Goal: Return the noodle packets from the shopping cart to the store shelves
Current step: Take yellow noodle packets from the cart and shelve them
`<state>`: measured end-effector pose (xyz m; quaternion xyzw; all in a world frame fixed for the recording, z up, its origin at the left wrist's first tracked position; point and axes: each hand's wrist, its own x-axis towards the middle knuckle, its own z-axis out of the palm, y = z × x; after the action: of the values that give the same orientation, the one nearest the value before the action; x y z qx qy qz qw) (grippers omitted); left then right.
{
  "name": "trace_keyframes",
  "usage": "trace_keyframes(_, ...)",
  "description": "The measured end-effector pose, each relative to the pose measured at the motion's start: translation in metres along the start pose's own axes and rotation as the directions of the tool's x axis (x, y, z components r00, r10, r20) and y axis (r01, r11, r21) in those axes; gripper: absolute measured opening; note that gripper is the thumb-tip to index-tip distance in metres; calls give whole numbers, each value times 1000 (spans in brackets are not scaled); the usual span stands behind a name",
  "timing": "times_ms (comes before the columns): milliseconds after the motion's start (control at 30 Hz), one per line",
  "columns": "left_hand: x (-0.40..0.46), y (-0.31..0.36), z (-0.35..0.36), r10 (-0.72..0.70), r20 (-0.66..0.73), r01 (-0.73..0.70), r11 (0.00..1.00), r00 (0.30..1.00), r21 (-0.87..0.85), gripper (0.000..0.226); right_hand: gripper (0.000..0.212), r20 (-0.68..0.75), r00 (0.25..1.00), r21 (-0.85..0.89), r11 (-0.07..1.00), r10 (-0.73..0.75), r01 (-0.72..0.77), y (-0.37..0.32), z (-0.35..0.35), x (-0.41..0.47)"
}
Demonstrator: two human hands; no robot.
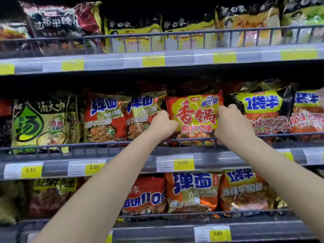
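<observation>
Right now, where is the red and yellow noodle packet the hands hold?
The red and yellow noodle packet stands on the middle shelf, right of centre, gripped by left hand and right hand.

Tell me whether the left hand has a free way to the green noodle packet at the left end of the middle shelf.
Probably yes. The left hand grips the red packet, so it must let go first. The green packet stands at the shelf front with nothing before it but the low wire rail.
</observation>
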<state>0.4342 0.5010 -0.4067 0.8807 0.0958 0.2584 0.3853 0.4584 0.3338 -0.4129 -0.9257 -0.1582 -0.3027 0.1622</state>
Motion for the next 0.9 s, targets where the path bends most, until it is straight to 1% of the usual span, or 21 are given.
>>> trace_keyframes(33, -2, 0, 0, -2, -2, 2, 999, 1000, -36, 17, 28, 16, 1000, 2, 1000, -10, 10, -1, -1, 2)
trace_keyframes(100, -4, -3, 0, -9, 1, 9, 997, 1000, -80, 43, 28, 47, 998, -10, 999, -40, 40, -3, -2, 7)
trace_keyframes(133, -5, -4, 0, -6, 0, 6, 996, 1000, -87, 49, 28, 62, 996, -18, 998, -57, 58, -4, -2, 11)
trace_keyframes(233, -10, -6, -3, 46, -36, -48, 997, 998, -58, 47, 28, 75, 992, -64, 992, -103, 108, -4, 1, 19)
trace_keyframes(367, -15, -7, -5, 149, -34, -144, 982, 988, 119, 32, 34, 99, 987, -104, 985, -129, 139, -1, 5, 21)
trace_keyframes(433, -15, -6, -6, 201, -18, -191, 952, 979, 239, 34, 38, 99, 986, -117, 983, -131, 142, -1, 4, 20)
trace_keyframes(500, -12, -4, -8, 265, -23, -238, 898, 964, 369, 44, 43, 93, 988, -150, 979, -126, 139, -2, 0, 17)
trace_keyframes(533, -11, -2, -8, 300, -22, -261, 860, 954, 438, 52, 49, 78, 988, -186, 972, -130, 143, -2, -3, 15)
trace_keyframes(633, -6, 2, -6, 353, 49, -306, 723, 934, 620, 83, 75, 37, 980, -326, 925, -194, 195, -3, -9, 13)
trace_keyframes(700, -5, 6, -3, 341, 102, -319, 676, 935, 665, 91, 80, 69, 970, -373, 895, -235, 243, -4, -12, 14)
trace_keyframes(767, -4, 8, -1, 334, 126, -325, 651, 934, 685, 91, 83, 102, 965, -395, 881, -241, 262, -6, -11, 20)
trace_keyframes(900, -3, 11, 2, 325, 147, -338, 672, 934, 659, 90, 93, 125, 965, -401, 878, -230, 261, -9, -2, 34)
